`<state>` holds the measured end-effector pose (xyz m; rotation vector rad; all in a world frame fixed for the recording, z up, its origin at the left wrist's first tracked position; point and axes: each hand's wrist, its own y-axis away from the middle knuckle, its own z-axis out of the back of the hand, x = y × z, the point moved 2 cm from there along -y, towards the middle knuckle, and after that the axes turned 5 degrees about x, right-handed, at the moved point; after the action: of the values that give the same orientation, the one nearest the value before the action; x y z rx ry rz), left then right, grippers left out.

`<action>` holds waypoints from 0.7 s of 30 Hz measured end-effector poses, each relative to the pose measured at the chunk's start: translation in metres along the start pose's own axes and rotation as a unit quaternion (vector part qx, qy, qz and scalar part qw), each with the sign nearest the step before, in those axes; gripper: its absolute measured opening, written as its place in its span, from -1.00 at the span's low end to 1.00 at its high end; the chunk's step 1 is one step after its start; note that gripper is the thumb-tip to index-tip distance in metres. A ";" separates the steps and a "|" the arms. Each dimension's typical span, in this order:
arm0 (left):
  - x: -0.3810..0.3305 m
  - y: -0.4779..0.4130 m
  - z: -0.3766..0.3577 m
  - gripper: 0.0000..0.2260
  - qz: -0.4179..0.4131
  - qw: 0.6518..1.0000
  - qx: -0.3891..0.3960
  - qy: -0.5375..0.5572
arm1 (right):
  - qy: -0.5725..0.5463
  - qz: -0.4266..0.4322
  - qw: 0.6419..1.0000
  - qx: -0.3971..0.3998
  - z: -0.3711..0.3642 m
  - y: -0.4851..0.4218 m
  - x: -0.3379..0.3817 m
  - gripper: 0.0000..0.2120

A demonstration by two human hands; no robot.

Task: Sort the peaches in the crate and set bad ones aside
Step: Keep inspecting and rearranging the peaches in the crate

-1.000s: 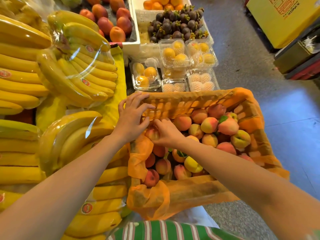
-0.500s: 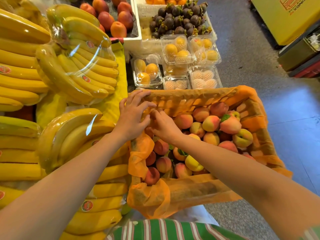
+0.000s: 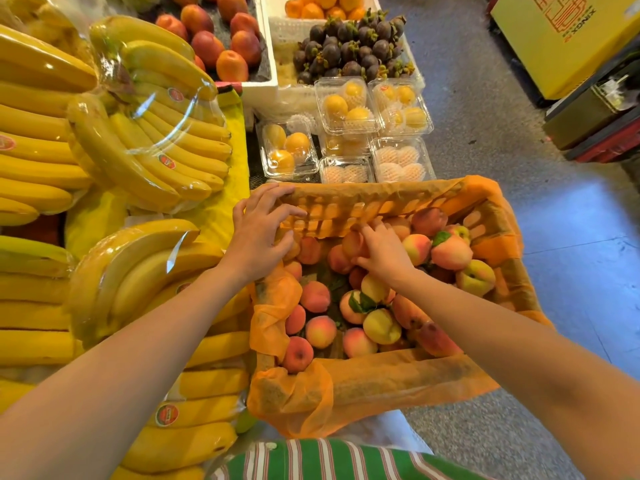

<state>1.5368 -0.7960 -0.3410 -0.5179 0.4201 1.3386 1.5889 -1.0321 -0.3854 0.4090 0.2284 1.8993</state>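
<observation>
A crate [image 3: 391, 382] lined with orange mesh cloth sits in front of me and holds several pink and yellow peaches [image 3: 381, 325]. My left hand [image 3: 259, 233] rests on the crate's far left corner, fingers spread over the cloth rim. My right hand [image 3: 382, 252] reaches in among the fruit near the far wall and curls its fingers and thumb round one reddish peach [image 3: 351, 244]. A dark, bruised-looking peach [image 3: 434, 339] lies near the front right, partly under my right forearm.
Wrapped bunches of bananas [image 3: 145, 133] fill the stand on the left. Clear clamshell boxes [image 3: 289, 150] of yellow fruit stand just beyond the crate, with mangosteens [image 3: 349, 46] and nectarines [image 3: 221, 39] behind. Grey floor and a yellow carton [image 3: 554, 36] lie to the right.
My right hand has moved right and farther into the crate, from the left corner to the far-wall peaches, and now grips one. My left hand stays on the corner rim.
</observation>
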 end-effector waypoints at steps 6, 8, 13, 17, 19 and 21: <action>0.001 0.000 -0.002 -0.70 0.000 1.000 0.001 0.002 | -0.143 0.057 0.987 0.034 0.007 0.004 0.009 -0.38; 0.002 0.000 -0.002 -0.70 -0.001 1.000 0.001 0.006 | -0.228 0.099 0.963 0.107 0.005 0.012 0.022 -0.42; 0.003 0.001 -0.001 -0.70 -0.002 1.000 0.004 -0.001 | -0.172 0.182 0.949 0.193 -0.025 0.025 0.057 -0.40; 0.001 0.001 -0.001 -0.73 -0.006 1.000 0.015 -0.023 | -0.152 0.187 0.948 0.207 -0.035 0.033 0.071 -0.38; -0.001 0.001 0.000 -0.76 -0.013 0.998 0.014 -0.054 | -0.168 0.189 0.943 0.217 -0.033 0.037 0.068 -0.41; -0.007 0.000 0.000 -0.78 -0.049 0.995 0.007 -0.089 | -0.189 0.189 0.940 0.213 -0.025 0.040 0.058 -0.45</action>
<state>1.5353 -0.8009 -0.3369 -0.3975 0.2547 1.2749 1.5264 -0.9913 -0.3850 1.1709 0.3210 2.0914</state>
